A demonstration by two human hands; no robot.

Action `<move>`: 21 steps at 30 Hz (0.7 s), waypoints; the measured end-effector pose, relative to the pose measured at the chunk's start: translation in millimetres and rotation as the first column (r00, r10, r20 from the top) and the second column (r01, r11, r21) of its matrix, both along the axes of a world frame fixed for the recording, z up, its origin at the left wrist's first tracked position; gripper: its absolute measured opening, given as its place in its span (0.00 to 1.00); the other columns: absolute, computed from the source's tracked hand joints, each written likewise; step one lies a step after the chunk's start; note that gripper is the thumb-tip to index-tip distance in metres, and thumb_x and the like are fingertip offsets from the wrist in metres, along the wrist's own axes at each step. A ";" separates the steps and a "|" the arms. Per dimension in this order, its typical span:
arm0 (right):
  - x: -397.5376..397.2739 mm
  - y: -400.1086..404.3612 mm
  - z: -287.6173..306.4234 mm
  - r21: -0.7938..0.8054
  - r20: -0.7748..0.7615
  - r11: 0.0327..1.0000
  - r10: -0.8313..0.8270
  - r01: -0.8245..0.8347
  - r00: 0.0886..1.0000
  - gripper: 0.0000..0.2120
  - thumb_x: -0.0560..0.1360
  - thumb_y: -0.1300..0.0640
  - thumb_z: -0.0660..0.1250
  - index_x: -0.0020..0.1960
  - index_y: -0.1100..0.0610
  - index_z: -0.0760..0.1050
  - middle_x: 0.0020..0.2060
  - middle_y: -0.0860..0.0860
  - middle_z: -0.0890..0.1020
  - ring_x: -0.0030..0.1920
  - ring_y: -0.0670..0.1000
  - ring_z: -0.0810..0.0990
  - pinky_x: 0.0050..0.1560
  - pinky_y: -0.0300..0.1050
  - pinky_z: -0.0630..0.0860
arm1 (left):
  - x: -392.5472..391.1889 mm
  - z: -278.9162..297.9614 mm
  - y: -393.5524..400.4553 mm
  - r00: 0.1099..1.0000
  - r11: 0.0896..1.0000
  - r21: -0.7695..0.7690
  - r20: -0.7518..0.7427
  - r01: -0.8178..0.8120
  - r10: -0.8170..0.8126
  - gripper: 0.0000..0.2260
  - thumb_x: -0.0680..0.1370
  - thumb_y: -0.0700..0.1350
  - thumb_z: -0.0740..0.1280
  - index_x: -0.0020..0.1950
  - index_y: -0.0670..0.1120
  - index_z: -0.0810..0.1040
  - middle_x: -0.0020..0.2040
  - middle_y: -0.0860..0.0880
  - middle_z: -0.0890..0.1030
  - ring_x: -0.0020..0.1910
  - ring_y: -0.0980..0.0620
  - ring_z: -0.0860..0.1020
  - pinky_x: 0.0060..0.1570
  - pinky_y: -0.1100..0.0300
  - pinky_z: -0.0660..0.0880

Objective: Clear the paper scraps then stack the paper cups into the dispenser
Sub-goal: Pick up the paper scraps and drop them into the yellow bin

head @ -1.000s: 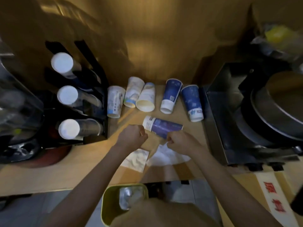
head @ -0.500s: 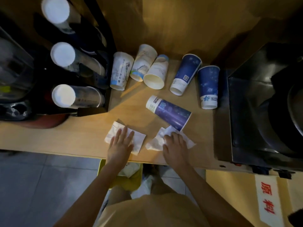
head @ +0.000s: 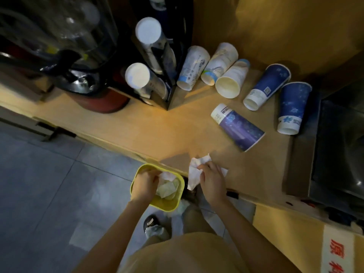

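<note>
My left hand (head: 144,184) is over the yellow bin (head: 178,201) on the floor, its fingers curled on a white paper scrap (head: 167,177) inside the rim. At the counter's front edge my right hand (head: 211,179) grips a crumpled white paper scrap (head: 194,170) that hangs partly over the edge. Several paper cups lie on their sides on the wooden counter (head: 171,131): white printed ones (head: 194,67) at the back, a purple cup (head: 237,127) nearer me, blue ones (head: 266,85) on the right. The black cup dispenser (head: 157,56) stands at the back left with white-capped tubes.
A dark machine (head: 338,146) stands at the counter's right end. Left of the dispenser are a red-based appliance (head: 98,101) and clear containers (head: 49,36). More paper (head: 167,191) lies in the bin. Grey floor tiles (head: 49,184) spread out to the left.
Both hands pulled the scraps toward the counter edge. My left hand carried its scrap off the counter down into the yellow bin. My view swung left and down.
</note>
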State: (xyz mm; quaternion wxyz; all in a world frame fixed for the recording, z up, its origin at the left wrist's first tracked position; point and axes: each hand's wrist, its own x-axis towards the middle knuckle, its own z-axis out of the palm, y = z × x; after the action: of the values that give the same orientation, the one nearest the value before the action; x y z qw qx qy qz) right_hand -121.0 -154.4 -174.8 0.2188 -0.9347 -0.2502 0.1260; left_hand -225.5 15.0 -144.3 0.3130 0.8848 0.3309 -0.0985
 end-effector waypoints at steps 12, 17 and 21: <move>-122.3 48.9 7.0 0.395 -0.695 0.763 -0.116 0.512 0.709 0.12 0.74 0.63 0.61 0.55 0.53 0.73 0.42 0.46 0.78 0.43 0.43 0.76 0.45 0.42 0.73 | -139.0 -19.7 13.8 0.970 0.963 -0.159 0.068 -0.220 0.233 0.10 0.75 0.33 0.62 0.51 0.36 0.81 0.56 0.36 0.78 0.51 0.39 0.78 0.51 0.58 0.73; -136.7 55.4 -45.0 0.216 -0.735 0.829 -0.209 0.515 0.645 0.08 0.75 0.64 0.60 0.44 0.57 0.78 0.44 0.53 0.80 0.49 0.53 0.77 0.51 0.47 0.72 | -147.9 -51.3 22.7 0.972 0.935 -0.265 -0.072 -0.235 0.224 0.15 0.78 0.36 0.57 0.64 0.38 0.72 0.68 0.38 0.70 0.63 0.39 0.72 0.63 0.54 0.69; -127.8 57.3 -102.9 0.097 -0.779 0.800 -0.310 0.592 0.545 0.08 0.74 0.66 0.60 0.48 0.60 0.78 0.47 0.56 0.78 0.48 0.56 0.75 0.46 0.45 0.72 | -145.2 -101.0 25.9 0.972 0.934 -0.283 -0.151 -0.218 0.182 0.19 0.77 0.35 0.59 0.68 0.39 0.67 0.71 0.40 0.67 0.66 0.41 0.69 0.64 0.56 0.66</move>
State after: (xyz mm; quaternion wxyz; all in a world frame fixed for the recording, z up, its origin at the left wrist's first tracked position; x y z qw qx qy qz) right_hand -248.8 -97.1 -277.8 0.4869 -0.7812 0.0943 0.3793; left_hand -370.7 40.8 -245.3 0.4300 0.7816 0.4193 -0.1686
